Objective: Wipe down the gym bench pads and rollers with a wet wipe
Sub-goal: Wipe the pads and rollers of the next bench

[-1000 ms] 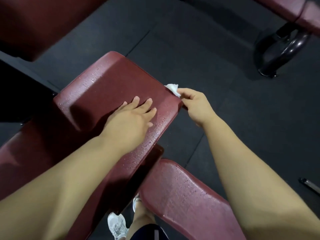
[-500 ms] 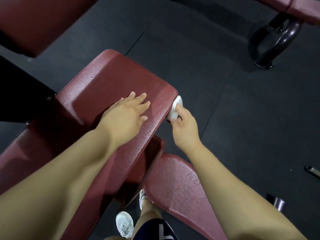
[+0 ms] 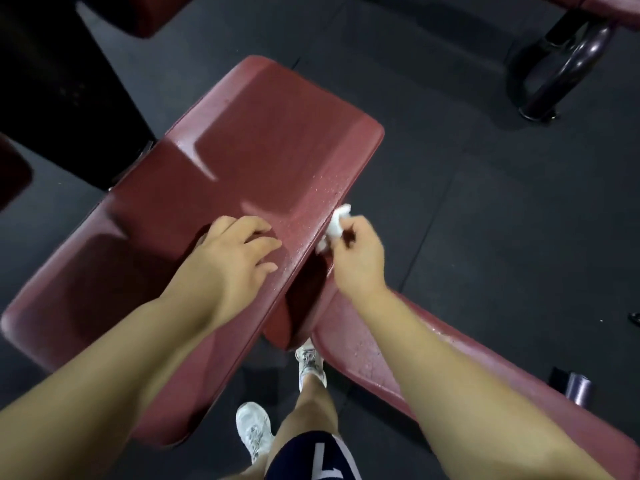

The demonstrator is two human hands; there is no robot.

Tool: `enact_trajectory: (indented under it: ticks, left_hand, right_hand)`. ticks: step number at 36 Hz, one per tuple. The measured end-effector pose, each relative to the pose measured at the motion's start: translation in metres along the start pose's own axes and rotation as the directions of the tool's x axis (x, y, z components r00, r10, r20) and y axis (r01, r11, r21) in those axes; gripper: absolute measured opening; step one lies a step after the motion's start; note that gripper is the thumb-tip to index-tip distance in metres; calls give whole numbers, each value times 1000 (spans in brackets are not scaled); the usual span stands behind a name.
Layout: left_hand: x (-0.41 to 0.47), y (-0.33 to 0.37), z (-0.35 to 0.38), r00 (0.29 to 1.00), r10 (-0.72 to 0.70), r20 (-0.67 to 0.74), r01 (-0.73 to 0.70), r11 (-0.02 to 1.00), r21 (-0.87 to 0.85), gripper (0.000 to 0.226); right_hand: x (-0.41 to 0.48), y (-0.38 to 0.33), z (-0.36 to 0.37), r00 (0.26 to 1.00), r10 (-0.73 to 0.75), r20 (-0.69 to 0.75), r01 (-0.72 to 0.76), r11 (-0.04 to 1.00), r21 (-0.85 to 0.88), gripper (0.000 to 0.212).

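Note:
A large dark red bench pad [image 3: 263, 161] fills the middle of the view, beaded with droplets along its right edge. My left hand [image 3: 232, 258] rests flat on its top with fingers spread, holding nothing. My right hand [image 3: 356, 261] pinches a crumpled white wet wipe [image 3: 334, 226] and presses it against the pad's right side edge, about halfway along it. A second red pad [image 3: 360, 351], also wet, runs below my right forearm toward the lower right.
Black rubber floor surrounds the bench. A black curved metal frame foot [image 3: 561, 67] stands at the top right under another red pad. A small metal cylinder [image 3: 576, 389] lies on the floor at the right. My legs and white shoes [image 3: 254, 427] stand beneath the pads.
My right hand has slid the wipe down the pad's right side edge, from the far corner toward me. My left hand shifted back along the top, closer to me.

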State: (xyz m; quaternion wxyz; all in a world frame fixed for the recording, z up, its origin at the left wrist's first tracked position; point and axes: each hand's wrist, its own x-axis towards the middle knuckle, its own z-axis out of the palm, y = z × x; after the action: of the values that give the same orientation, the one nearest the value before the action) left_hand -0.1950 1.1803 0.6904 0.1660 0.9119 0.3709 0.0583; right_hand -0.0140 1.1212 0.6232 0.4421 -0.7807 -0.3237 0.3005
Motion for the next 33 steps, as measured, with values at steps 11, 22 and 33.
enact_trajectory:
  ticks: [11, 22, 33]
  left_hand:
    - [-79, -9, -1, 995, -88, 42, 87, 996, 22, 31]
    - [-156, -22, 2, 995, -75, -68, 73, 997, -30, 45]
    - [-206, -32, 5, 973, -170, -159, 164, 985, -51, 35]
  right_hand:
    - [-31, -13, 13, 988, -97, -121, 93, 995, -40, 28]
    - [-174, -2, 50, 969, -246, 19, 244, 968, 64, 39]
    - [-203, 1, 71, 995, -94, -19, 95, 992, 78, 36]
